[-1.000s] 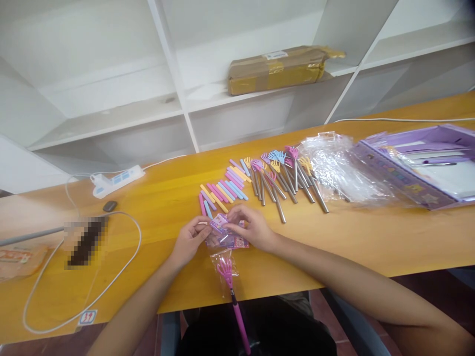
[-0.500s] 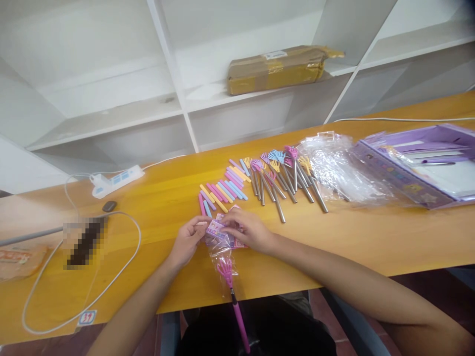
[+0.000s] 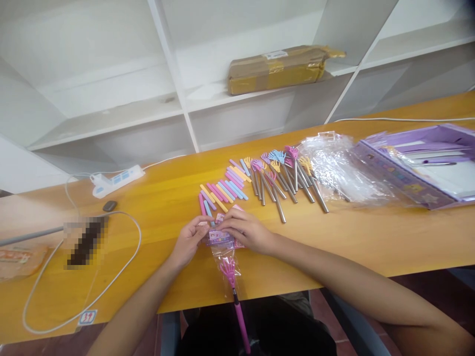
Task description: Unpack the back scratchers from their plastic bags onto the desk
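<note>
A pink hand-shaped scratcher (image 3: 228, 272) with a pink handle lies inside a clear plastic bag (image 3: 225, 252), its handle reaching past the table's front edge. At the bag's top sits a purple printed card (image 3: 219, 237). My left hand (image 3: 191, 240) pinches at the upper left of the bag, thumb and forefinger close together. From the right, my right hand (image 3: 247, 230) has its fingers closed at the bag's top edge, over pink printed cards (image 3: 239, 237). What exactly lies between the fingertips is too small to tell. Coloured tubes (image 3: 218, 193) lie just behind my hands.
Several metal-rod scratchers (image 3: 282, 173), a pile of clear bags (image 3: 334, 168) and a purple box (image 3: 411, 183) with papers and a pen are at the right. A power strip (image 3: 118, 181), looped cable and black object are at the left. A taped carton (image 3: 276, 71) rests on the shelf.
The bag and scratcher have shifted slightly to the right. The purple card has moved slightly down and turned more level, and my right fingers have drawn a little left above it.
</note>
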The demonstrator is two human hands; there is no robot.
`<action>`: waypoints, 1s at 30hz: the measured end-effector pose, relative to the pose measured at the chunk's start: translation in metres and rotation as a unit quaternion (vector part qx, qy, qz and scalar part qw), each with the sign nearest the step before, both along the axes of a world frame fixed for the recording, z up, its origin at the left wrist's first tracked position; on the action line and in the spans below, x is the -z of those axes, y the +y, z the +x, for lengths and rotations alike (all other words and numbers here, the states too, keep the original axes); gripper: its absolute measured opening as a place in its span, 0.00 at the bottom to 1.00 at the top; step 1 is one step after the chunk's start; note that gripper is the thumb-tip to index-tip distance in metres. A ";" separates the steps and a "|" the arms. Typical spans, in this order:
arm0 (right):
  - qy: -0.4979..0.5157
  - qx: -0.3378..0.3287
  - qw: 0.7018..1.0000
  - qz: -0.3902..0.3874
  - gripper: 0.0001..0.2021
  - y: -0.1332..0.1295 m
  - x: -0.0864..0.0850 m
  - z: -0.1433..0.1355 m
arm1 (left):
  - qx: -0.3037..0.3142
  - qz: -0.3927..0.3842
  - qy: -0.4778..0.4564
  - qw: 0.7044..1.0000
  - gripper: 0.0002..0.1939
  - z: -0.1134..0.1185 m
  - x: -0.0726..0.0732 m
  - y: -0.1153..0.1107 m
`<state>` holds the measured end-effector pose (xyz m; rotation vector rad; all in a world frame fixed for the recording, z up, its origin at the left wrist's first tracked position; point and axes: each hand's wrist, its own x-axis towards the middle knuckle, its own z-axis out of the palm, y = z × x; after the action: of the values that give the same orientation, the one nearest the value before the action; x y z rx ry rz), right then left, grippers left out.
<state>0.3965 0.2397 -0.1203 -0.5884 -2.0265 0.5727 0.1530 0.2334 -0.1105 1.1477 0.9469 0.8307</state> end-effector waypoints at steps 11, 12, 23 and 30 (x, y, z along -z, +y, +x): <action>-0.038 -0.022 0.997 -0.059 0.14 -0.010 -0.017 0.003 | 0.003 0.006 -0.009 1.000 0.20 -0.001 0.002 0.001; -0.032 -0.027 0.997 -0.057 0.14 -0.010 -0.016 0.003 | 0.004 0.006 -0.011 1.000 0.20 -0.001 0.002 0.001; -0.025 -0.045 0.998 -0.035 0.13 -0.008 -0.012 0.004 | 0.005 0.004 -0.018 1.000 0.20 0.000 0.000 0.001; -0.030 -0.052 0.998 0.000 0.11 -0.006 -0.010 0.003 | -0.003 -0.009 -0.025 1.000 0.21 0.000 -0.001 0.000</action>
<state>0.3994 0.2333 -0.1105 -0.5082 -2.1235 0.6240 0.1530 0.2336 -0.1100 1.1037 0.9154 0.8515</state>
